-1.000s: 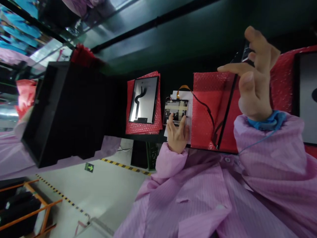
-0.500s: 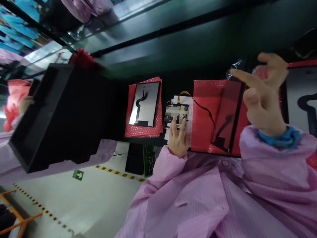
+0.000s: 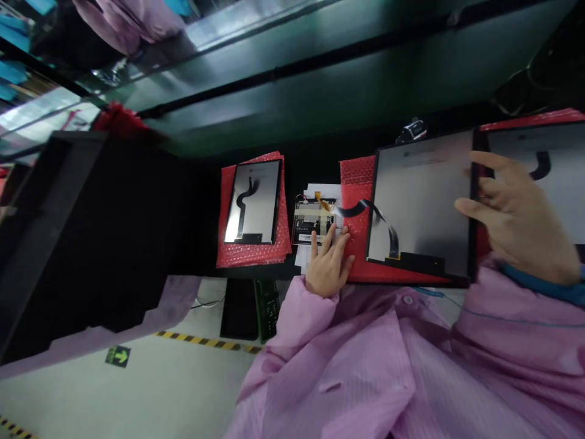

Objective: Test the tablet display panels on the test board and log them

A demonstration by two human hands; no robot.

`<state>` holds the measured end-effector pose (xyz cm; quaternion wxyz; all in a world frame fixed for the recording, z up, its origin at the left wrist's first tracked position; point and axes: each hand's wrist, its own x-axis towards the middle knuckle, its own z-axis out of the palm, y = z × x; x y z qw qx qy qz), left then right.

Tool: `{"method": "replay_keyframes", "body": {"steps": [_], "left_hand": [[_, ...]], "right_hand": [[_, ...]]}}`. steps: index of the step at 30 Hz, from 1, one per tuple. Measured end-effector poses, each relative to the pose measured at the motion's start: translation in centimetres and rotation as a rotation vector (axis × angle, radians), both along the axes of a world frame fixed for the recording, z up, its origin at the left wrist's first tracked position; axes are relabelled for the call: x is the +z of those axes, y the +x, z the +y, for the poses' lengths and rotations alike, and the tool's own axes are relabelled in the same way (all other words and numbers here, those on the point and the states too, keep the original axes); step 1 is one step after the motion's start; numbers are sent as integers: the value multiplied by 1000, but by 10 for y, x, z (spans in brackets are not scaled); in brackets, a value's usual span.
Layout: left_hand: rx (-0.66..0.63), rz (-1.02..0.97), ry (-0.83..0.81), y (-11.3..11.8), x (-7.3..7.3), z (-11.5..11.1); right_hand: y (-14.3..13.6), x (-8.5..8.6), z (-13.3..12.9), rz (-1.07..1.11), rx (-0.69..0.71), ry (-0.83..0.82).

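My left hand (image 3: 326, 262) lies with fingers spread at the lower edge of a small circuit-board assembly (image 3: 313, 219) with tape strips. An orange flex cable (image 3: 323, 201) and a black ribbon cable (image 3: 354, 211) run from it to a display panel (image 3: 420, 201). This panel shows its silver back on red bubble wrap (image 3: 356, 174). My right hand (image 3: 525, 219) is at the panel's right edge, thumb and index finger apart over it. Whether the fingers touch the panel I cannot tell.
Another display panel (image 3: 258, 201) rests on red bubble-wrap sheets (image 3: 286, 238) to the left. A third panel (image 3: 562, 177) lies at far right. A large black box (image 3: 91, 244) stands at left. Small clear-wrapped item (image 3: 411, 130) sits behind the middle panel.
The middle panel was steeply tilted and now lies flatter, silver back showing. My right hand has moved down and right to its edge. My left hand stays by the board, fingers more spread.
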<state>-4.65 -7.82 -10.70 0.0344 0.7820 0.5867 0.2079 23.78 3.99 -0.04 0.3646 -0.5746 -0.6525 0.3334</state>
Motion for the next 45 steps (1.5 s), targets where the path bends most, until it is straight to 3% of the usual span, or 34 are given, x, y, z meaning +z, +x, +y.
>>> {"method": "replay_keyframes", "body": {"steps": [4,7,9,12,14,16,19,22,25,32,45], "left_hand": [[14,-41,-15,-2,-5,1],[13,-39,-31,-2,-6,1],[-12,-41,-21,-3,-1,1],[-45,-84,75,-7,20,3],[-28,-138,159,-11,41,11],[6,-179,247,-17,59,29],[27,-167,317,-27,70,70],[-36,-120,226,-33,62,109],[-134,-112,139,-34,48,127],[-218,-114,136,-30,38,124],[-159,-64,138,-29,37,124]], "right_hand": [[-20,-34,18,194,47,-178],[-24,-52,25,45,9,-199],[-26,-55,22,-179,-70,-106],[-36,-44,15,-433,-93,128],[-51,-33,16,-460,36,221],[-70,-27,25,-400,272,235],[-98,-28,45,-252,587,160],[-112,-38,57,-116,694,81],[-114,-46,56,-80,709,71],[-120,-57,51,-162,671,151],[-122,-58,52,-100,662,90]]}}
